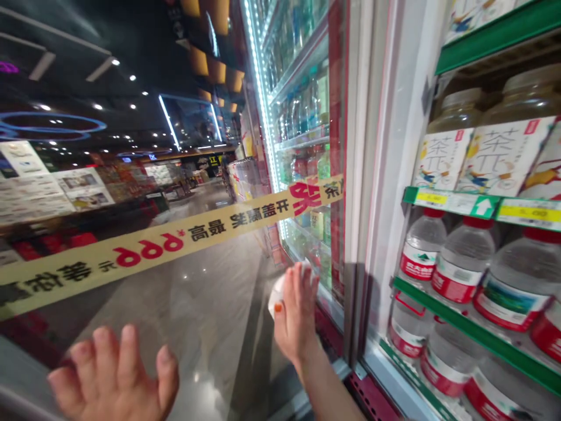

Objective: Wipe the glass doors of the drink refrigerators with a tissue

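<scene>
A glass door [210,280] of a drinks fridge stands swung out in front of me. My right hand [298,313] is laid over a white cloth [277,295], fingers together, against the glass near the door's hinge side. Most of the cloth is hidden under the fingers, and an orange spot shows by the thumb. At the lower left, my left hand [116,374] is open with its fingers spread and nothing in it. It is at the glass; whether the palm touches cannot be made out. Across the door runs a yellow strip [210,230] with mirrored lettering.
Right of the door frame [357,175], fridge shelves hold several red-capped water bottles [460,257] and labelled tea bottles [445,140]. Green shelf edges [477,339] carry price tags. Through the glass appear a shop floor, stacked boxes [83,190] and another lit drinks cabinet [302,105].
</scene>
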Available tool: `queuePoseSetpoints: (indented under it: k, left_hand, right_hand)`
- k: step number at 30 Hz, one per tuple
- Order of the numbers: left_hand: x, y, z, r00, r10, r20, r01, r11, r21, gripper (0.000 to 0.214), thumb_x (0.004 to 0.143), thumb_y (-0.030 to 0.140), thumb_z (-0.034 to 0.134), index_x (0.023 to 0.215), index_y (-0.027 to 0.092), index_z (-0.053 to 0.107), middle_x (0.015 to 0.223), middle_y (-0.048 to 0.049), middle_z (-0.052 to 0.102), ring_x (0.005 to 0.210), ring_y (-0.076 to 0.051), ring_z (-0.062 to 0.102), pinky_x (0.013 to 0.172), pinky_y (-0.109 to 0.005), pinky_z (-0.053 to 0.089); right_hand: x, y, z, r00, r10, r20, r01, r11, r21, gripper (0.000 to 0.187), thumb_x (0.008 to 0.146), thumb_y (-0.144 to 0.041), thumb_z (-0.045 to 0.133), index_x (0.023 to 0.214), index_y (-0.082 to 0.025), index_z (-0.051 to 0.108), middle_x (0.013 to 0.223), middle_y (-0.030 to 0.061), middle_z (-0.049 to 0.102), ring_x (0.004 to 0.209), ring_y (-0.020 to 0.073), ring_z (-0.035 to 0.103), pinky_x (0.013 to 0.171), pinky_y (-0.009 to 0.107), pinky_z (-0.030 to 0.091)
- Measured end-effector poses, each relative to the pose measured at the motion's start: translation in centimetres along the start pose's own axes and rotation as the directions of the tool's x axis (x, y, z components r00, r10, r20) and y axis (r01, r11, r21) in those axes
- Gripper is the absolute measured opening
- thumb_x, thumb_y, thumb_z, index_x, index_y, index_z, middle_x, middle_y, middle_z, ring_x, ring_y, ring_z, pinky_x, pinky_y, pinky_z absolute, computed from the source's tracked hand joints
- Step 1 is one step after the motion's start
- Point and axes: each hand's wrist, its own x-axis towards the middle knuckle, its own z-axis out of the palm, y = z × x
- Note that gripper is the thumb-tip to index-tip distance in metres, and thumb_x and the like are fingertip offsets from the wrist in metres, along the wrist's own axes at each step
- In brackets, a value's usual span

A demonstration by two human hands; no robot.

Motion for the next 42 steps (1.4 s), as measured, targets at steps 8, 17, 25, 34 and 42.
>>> queuePoseSetpoints:
  k: [8,17,25,34,42]
  left_hand:
    - [1.4,2.3,-0.3,0.935,0.351,-0.056,-0.318,0.896,0.311,0.084,0.093,0.023,0.069,0.168,0.013,0.033,0.181,-0.0116,0.025,0.171,-0.025,0.016,0.143,-0.044,0.006]
    - [0.1,1.1,-1.2,0.989,0.135,-0.053,-0.140,0.985,-0.103,0.084,0.100,0.017,0.056,0.174,0.027,0.016,0.182,-0.0083,0.026,0.168,-0.019,0.026,0.141,-0.045,0.016]
    - [-5.7,4.6,-3.5,0.904,-0.392,-0.169,0.318,0.882,-0.348,0.067,0.108,0.038,0.044,0.171,0.022,0.028,0.175,-0.0157,0.038,0.161,-0.025,0.043,0.133,-0.045,0.040]
    - [-11.1,3.3,-10.6,0.871,-0.485,-0.082,0.456,0.859,-0.234,0.050,0.104,0.030,0.056,0.154,0.034,0.056,0.159,-0.0079,0.060,0.142,-0.026,0.063,0.114,-0.044,0.060]
    - [-7.1,5.1,-7.4,0.931,-0.364,-0.043,0.346,0.911,-0.224,0.051,0.106,0.030,0.051,0.158,0.033,0.051,0.159,-0.0085,0.060,0.141,-0.024,0.063,0.113,-0.041,0.060]
  right_hand:
    - [7.5,-5.5,-0.2,0.901,-0.432,-0.022,0.433,0.901,0.025,0.074,0.103,-0.028,0.052,0.173,-0.020,0.030,0.183,0.0069,0.021,0.172,0.0307,-0.002,0.139,0.065,0.013]
    - [7.5,-7.8,-1.9,0.639,-0.768,0.040,0.760,0.639,0.120,0.048,0.104,-0.027,0.052,0.151,-0.029,0.063,0.172,-0.0090,0.045,0.171,0.0105,0.006,0.143,0.037,0.011]
    - [11.0,-19.9,1.2,0.605,-0.783,0.143,0.766,0.622,0.164,0.062,0.107,-0.026,0.042,0.168,-0.021,0.038,0.178,-0.0013,0.039,0.170,0.0169,0.016,0.139,0.045,0.025]
    - [14.8,-15.5,-0.9,0.636,-0.771,0.011,0.754,0.625,0.204,0.064,0.104,-0.026,0.052,0.166,-0.021,0.041,0.171,-0.0010,0.050,0.166,0.0155,0.030,0.138,0.045,0.030]
    - [11.0,-16.8,1.7,0.701,-0.713,0.032,0.680,0.680,0.275,0.072,0.105,-0.021,0.050,0.173,-0.017,0.025,0.177,0.0041,0.038,0.171,0.0217,0.017,0.140,0.057,0.023]
